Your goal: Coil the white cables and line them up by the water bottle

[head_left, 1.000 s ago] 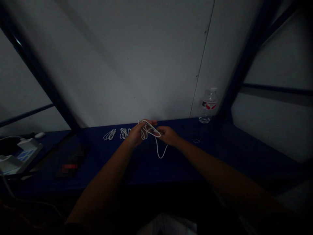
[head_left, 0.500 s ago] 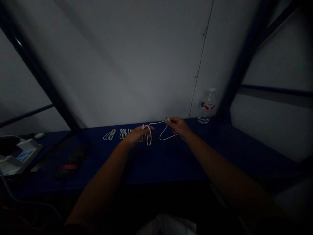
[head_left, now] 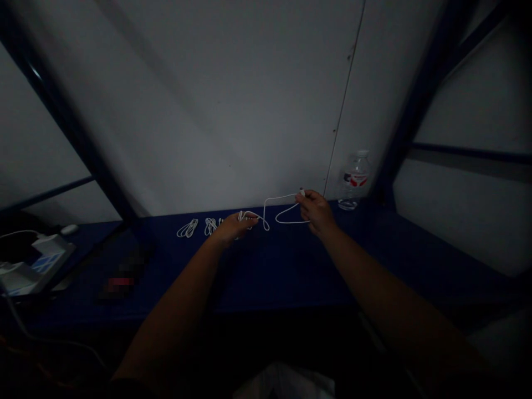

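My left hand point(head_left: 233, 228) is closed on the looped part of a white cable point(head_left: 266, 213) above the blue tabletop point(head_left: 266, 271). Between thumb and fingers, my right hand point(head_left: 316, 211) pinches the cable near its plug, whose dark tip points up. A slack stretch of cable runs from one hand to the other, and another loop hangs back below the right hand. Left of my left hand lie a coiled white cable point(head_left: 188, 228) and a second coiled white cable point(head_left: 210, 226), with more white cable partly hidden behind the hand.
A clear plastic bottle point(head_left: 355, 180) with a red and white label stands at the back right by the wall. On the left are a blurred dark object point(head_left: 120, 282) and white boxy devices point(head_left: 50, 245) with a cord. Blue frame posts point(head_left: 62, 105) rise at the sides.
My right hand has moved right and slightly up with the plug end. The loop at my left hand has shrunk, and more cable spans the space between the hands.
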Motion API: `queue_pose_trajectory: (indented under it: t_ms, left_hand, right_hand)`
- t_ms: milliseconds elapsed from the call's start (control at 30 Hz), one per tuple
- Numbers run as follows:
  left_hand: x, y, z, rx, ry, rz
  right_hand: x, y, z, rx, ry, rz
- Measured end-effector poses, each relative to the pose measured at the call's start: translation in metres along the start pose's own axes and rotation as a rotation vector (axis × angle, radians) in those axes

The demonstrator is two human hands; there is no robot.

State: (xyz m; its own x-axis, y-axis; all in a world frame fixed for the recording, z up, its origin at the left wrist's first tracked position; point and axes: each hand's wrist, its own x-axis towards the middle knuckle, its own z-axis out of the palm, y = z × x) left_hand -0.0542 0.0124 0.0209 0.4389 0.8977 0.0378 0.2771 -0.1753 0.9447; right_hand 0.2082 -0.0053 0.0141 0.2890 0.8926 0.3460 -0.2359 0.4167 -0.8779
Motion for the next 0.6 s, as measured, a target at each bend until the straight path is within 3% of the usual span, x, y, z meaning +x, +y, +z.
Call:
queue_pose_trajectory:
  t_ms: [200, 367, 500, 600]
  left_hand:
    - [0.000, -0.015, 0.005, 0.212, -0.149, -0.004]
    - [0.003, -0.017, 0.004, 0.153, -0.145, -0.067]
    - [-0.005, -0.005, 0.000, 0.279, -0.068, 0.053]
    - [-0.010, 0.001, 0.002, 0.190, -0.078, 0.048]
  right_hand:
    - [0.004, -0.001, -0.006, 0.021, 0.049, -0.087]
    - [0.008, -0.001, -0.010, -0.001, 0.068, -0.151]
    - [0.008, 0.000, -0.009, -0.002, 0.055, -0.137]
    - [0.008, 0.001, -0.011, -0.014, 0.072, -0.136]
